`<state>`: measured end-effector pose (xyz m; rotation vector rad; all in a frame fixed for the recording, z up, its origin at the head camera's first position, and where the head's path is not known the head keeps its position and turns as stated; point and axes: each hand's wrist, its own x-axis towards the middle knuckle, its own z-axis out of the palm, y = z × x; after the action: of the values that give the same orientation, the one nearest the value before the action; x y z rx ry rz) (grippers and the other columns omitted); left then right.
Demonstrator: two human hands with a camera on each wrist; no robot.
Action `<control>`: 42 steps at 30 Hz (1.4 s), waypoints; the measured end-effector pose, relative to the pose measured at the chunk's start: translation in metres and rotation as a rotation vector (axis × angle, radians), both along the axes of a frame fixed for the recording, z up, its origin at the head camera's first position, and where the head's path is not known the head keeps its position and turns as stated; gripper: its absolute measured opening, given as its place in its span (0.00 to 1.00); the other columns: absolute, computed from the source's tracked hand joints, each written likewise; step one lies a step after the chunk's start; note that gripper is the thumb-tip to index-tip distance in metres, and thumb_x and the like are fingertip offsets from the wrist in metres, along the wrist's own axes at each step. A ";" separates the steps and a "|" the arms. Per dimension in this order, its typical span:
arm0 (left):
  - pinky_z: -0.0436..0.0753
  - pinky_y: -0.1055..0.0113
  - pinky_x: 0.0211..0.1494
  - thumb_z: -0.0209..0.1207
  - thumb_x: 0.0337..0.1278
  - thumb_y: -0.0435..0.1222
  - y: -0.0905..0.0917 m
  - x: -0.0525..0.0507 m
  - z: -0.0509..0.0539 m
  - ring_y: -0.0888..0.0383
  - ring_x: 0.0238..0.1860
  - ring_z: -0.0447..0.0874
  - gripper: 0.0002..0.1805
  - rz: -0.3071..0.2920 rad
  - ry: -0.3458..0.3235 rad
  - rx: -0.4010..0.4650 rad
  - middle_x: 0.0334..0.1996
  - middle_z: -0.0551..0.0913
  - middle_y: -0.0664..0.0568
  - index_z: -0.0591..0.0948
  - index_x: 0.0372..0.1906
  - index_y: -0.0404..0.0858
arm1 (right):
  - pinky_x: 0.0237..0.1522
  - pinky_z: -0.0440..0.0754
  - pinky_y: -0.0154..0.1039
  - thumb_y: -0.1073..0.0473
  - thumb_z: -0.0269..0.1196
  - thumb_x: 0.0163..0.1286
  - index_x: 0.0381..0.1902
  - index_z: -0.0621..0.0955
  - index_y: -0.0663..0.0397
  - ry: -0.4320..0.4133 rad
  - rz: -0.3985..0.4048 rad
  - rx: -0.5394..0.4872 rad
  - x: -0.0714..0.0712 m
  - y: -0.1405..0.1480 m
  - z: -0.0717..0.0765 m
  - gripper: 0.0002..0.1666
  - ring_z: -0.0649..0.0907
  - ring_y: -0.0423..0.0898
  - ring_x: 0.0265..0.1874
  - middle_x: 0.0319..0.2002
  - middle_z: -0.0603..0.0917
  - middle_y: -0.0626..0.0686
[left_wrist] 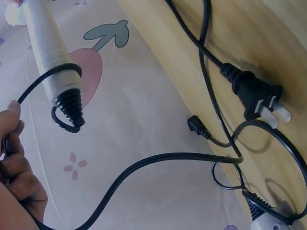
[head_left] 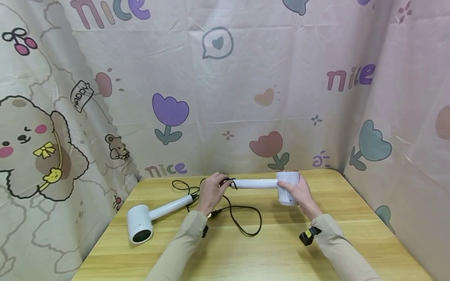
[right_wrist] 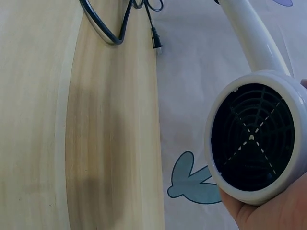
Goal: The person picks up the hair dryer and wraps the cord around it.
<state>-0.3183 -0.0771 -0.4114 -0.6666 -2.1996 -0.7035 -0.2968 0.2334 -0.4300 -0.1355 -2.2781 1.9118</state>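
My right hand [head_left: 301, 194] grips the round head of a white hair dryer [head_left: 254, 184], held above the back of the table with its handle pointing left. The right wrist view shows the dark round grille [right_wrist: 252, 139] on its head. At the handle's end, my left hand [head_left: 211, 192] pinches the black cord [left_wrist: 168, 157]. One turn of that cord passes around the handle just above the ribbed sleeve [left_wrist: 70, 106]. A second white hair dryer [head_left: 139, 223] lies on the table at the left, grille toward the front and handle angled toward the back.
A black two-pin plug [left_wrist: 254, 93] lies on the wooden table [head_left: 246, 255], among loose cord loops in the middle. A smaller black connector [left_wrist: 196, 125] lies near the table's back edge. A printed curtain [head_left: 225, 93] hangs behind and at both sides.
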 end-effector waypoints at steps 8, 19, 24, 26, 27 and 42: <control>0.71 0.75 0.24 0.70 0.53 0.43 0.001 -0.001 0.003 0.65 0.20 0.73 0.11 0.011 -0.029 0.045 0.28 0.85 0.55 0.89 0.37 0.40 | 0.44 0.83 0.44 0.52 0.70 0.61 0.69 0.60 0.58 0.001 0.012 -0.012 -0.001 0.003 -0.003 0.46 0.78 0.51 0.46 0.58 0.72 0.63; 0.70 0.75 0.22 0.71 0.52 0.43 0.004 -0.003 0.006 0.67 0.19 0.70 0.10 -0.009 -0.019 0.120 0.26 0.84 0.55 0.88 0.35 0.41 | 0.44 0.84 0.45 0.50 0.70 0.61 0.71 0.59 0.56 -0.019 0.044 -0.029 -0.003 0.008 -0.004 0.47 0.79 0.50 0.45 0.58 0.71 0.62; 0.70 0.74 0.23 0.70 0.53 0.44 0.004 -0.005 0.007 0.66 0.20 0.71 0.11 -0.020 -0.070 0.178 0.25 0.83 0.55 0.88 0.35 0.42 | 0.43 0.85 0.47 0.49 0.69 0.63 0.70 0.59 0.54 -0.039 0.065 -0.078 -0.004 0.012 -0.006 0.46 0.81 0.46 0.41 0.56 0.73 0.60; 0.71 0.74 0.23 0.69 0.53 0.45 0.004 -0.005 0.006 0.66 0.20 0.72 0.11 -0.022 -0.088 0.191 0.25 0.83 0.55 0.89 0.35 0.42 | 0.43 0.84 0.46 0.49 0.68 0.63 0.71 0.59 0.54 -0.051 0.076 -0.088 -0.003 0.013 -0.007 0.45 0.82 0.46 0.40 0.56 0.73 0.60; 0.72 0.74 0.24 0.69 0.53 0.45 0.004 -0.005 0.006 0.66 0.21 0.72 0.11 -0.022 -0.094 0.192 0.26 0.84 0.55 0.88 0.35 0.42 | 0.43 0.84 0.45 0.49 0.68 0.64 0.71 0.58 0.53 -0.059 0.089 -0.093 -0.003 0.014 -0.007 0.45 0.81 0.46 0.40 0.57 0.73 0.60; 0.78 0.73 0.28 0.68 0.55 0.46 0.004 -0.005 0.001 0.64 0.25 0.79 0.12 -0.047 -0.159 0.209 0.29 0.86 0.54 0.88 0.36 0.42 | 0.44 0.84 0.45 0.49 0.67 0.65 0.72 0.57 0.54 -0.084 0.118 -0.116 -0.001 0.015 -0.009 0.45 0.82 0.46 0.40 0.56 0.73 0.60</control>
<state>-0.3229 -0.0733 -0.4100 -0.5732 -2.2182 -1.0258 -0.2975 0.2486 -0.4395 -0.0994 -2.2750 2.1376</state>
